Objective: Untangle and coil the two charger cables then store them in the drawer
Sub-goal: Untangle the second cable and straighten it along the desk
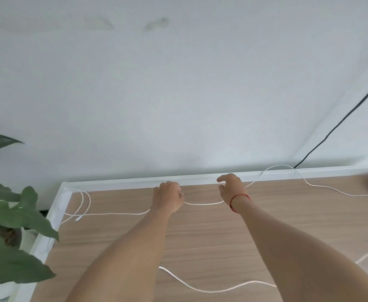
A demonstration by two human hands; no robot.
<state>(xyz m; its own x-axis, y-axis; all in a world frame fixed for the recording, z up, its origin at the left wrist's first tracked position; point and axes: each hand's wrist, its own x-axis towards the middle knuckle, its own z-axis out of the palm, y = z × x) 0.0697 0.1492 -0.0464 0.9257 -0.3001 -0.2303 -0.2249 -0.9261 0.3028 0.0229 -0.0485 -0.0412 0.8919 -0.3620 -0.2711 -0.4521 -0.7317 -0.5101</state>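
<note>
Wood table [200, 236] against white wall [178, 105]; at its far edge left hand [169, 197] grips white cable [202, 203], right hand [231, 188] seemingly too.

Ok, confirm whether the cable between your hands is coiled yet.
No, the white cable runs stretched out between the left hand and right hand.

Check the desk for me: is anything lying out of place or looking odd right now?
Yes. The white cable loops over the far left corner of the desk, partly past the edge. On the right it arcs up over the back rim. Nothing looks spilled or damaged.
</note>
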